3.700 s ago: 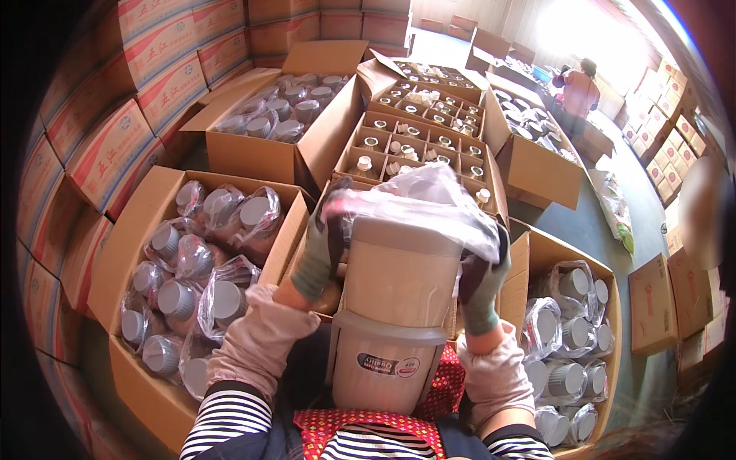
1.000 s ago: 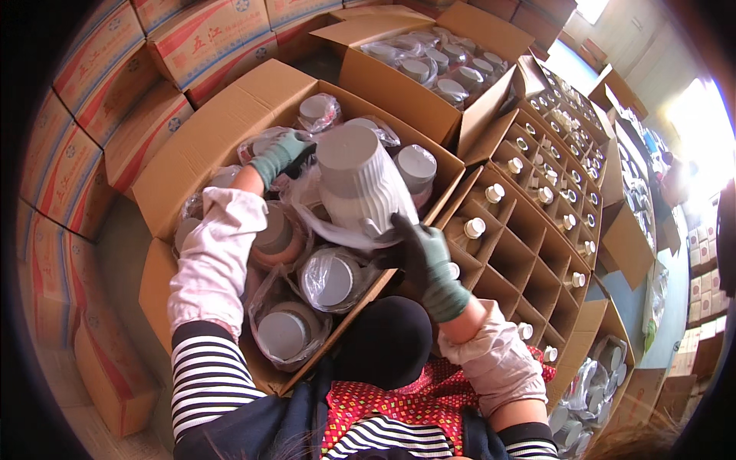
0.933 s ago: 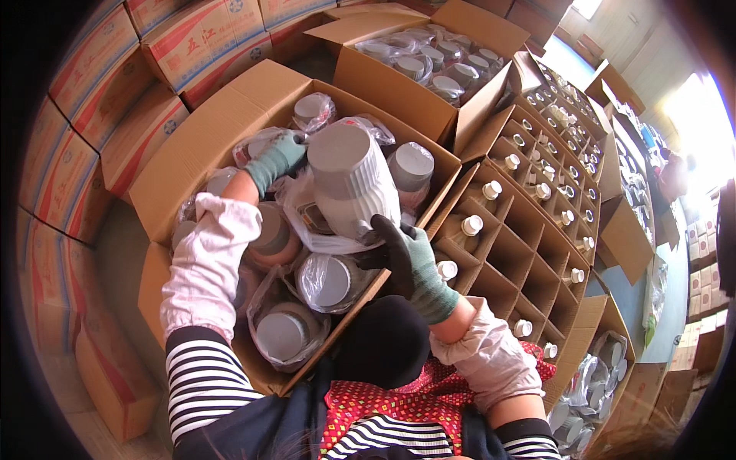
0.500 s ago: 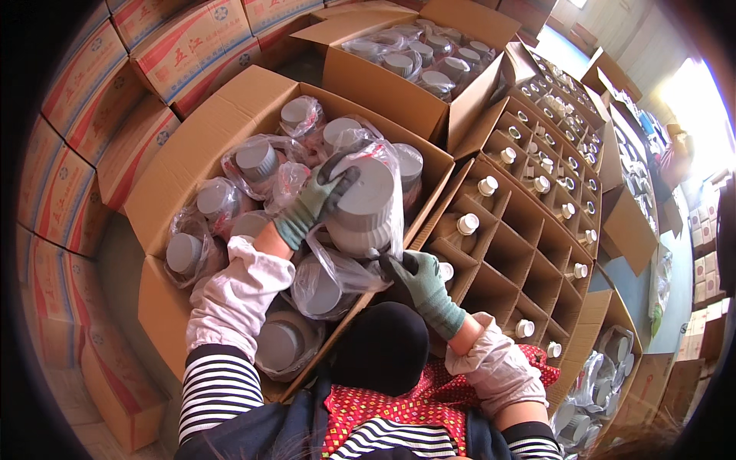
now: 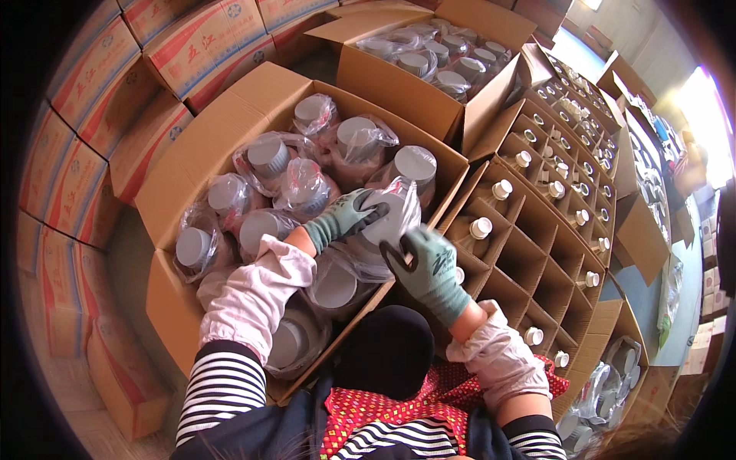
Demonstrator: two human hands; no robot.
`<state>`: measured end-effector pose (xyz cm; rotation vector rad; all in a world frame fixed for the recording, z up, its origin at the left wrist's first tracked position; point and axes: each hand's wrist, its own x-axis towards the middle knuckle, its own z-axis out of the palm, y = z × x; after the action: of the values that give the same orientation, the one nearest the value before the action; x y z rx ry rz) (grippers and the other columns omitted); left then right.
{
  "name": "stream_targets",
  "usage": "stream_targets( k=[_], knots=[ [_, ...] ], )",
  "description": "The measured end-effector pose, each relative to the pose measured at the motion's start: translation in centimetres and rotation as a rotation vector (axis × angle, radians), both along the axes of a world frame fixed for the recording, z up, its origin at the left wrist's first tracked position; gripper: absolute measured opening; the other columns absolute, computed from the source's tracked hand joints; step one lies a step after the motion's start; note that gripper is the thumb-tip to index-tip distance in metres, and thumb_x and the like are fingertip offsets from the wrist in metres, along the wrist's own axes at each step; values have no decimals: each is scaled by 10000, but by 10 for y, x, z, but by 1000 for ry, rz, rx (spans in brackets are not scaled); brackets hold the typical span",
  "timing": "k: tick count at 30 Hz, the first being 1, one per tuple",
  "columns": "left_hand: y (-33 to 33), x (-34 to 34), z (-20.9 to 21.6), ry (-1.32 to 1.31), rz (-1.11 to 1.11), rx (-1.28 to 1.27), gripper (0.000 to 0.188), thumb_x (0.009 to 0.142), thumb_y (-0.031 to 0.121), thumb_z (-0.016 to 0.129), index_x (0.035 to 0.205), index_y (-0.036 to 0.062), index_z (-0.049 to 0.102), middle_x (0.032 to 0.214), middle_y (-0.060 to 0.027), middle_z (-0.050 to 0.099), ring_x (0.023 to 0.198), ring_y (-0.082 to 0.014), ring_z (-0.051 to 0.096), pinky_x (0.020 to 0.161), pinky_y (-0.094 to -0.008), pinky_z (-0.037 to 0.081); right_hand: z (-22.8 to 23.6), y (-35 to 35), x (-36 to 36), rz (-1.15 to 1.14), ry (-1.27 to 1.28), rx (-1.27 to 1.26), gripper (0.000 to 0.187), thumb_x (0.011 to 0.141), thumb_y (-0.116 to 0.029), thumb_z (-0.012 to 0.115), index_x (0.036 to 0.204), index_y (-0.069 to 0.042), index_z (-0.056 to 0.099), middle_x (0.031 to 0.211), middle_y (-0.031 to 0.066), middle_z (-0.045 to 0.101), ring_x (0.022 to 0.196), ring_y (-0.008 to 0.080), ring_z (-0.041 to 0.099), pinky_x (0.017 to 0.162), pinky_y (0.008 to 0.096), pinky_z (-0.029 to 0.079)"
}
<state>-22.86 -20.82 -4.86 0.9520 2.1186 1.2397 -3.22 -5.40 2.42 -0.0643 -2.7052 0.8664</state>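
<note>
Near the middle, a large bottle with a wide grey cap [image 5: 381,230] stands low among others in an open carton, clear plastic bunched about its top. My left hand [image 5: 343,220], in a green glove with dark fingertips, is closed at the cap's left side, gripping the bagged bottle. Just right of the cap, my right hand [image 5: 431,277] has thumb and fingers apart, its fingertips somewhat blurred. Around them sit several similar bagged bottles [image 5: 268,156] with grey caps. The carton [image 5: 230,103] has its left and far flaps folded outward.
To the right, a divided carton [image 5: 515,270] holds white-capped bottles [image 5: 481,228] in some cells. Another open carton [image 5: 399,88] of bagged bottles stands behind. Printed closed cartons [image 5: 84,92] are stacked along the left. A further carton of bagged bottles [image 5: 606,387] is at lower right.
The bagged bottle has gone down into the carton. My left hand has moved lower with it, while my right hand has let go of the plastic near its base and risen slightly.
</note>
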Motion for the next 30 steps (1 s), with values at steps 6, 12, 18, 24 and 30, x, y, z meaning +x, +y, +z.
stream_targets(
  k=[6, 12, 18, 24, 30],
  knots=[
    [-33, -20, -21, 114, -167, 94, 453, 1044, 215, 557, 1463, 45, 520, 1394, -170, 622, 1219, -314, 644, 1077, -421, 509, -27, 12, -80, 124, -50, 109, 791, 831, -556, 766, 1453, -117, 554, 1382, 213, 571, 1245, 423, 573, 1038, 505, 495],
    [8, -96, -53, -266, 175, -77, 400, 949, 182, 669, 1308, 8, 637, 1206, -189, 731, 1063, -292, 724, 944, -412, 583, -11, -19, -72, -13, -281, 185, 768, 829, -676, 723, 1266, -62, 577, 1191, 214, 608, 1075, 418, 651, 860, 521, 569],
    [77, -127, -127, 376, -287, -807, 509, 852, 285, 695, 1293, 30, 712, 1384, -229, 654, 1276, -386, 636, 1067, -468, 511, -11, -27, -68, -31, -329, 130, 725, 847, -624, 728, 1270, -60, 563, 1211, 210, 574, 1076, 418, 629, 874, 547, 542],
    [158, -115, -110, 728, -408, -1011, 410, 931, 426, 644, 1213, 164, 786, 1400, -139, 673, 1294, -260, 649, 1051, -411, 526, -44, 6, -55, 94, 12, 303, 906, 758, -628, 778, 1530, -239, 507, 1514, 236, 417, 1359, 463, 414, 1084, 636, 335],
    [111, -105, -83, 618, -309, -897, 607, 832, 540, 699, 1280, 131, 727, 1380, -141, 676, 1279, -299, 651, 1065, -459, 509, -38, -3, -57, 318, -81, 208, 916, 756, -441, 800, 1579, -238, 453, 1552, 264, 350, 1369, 535, 393, 1123, 626, 375]
  ],
)
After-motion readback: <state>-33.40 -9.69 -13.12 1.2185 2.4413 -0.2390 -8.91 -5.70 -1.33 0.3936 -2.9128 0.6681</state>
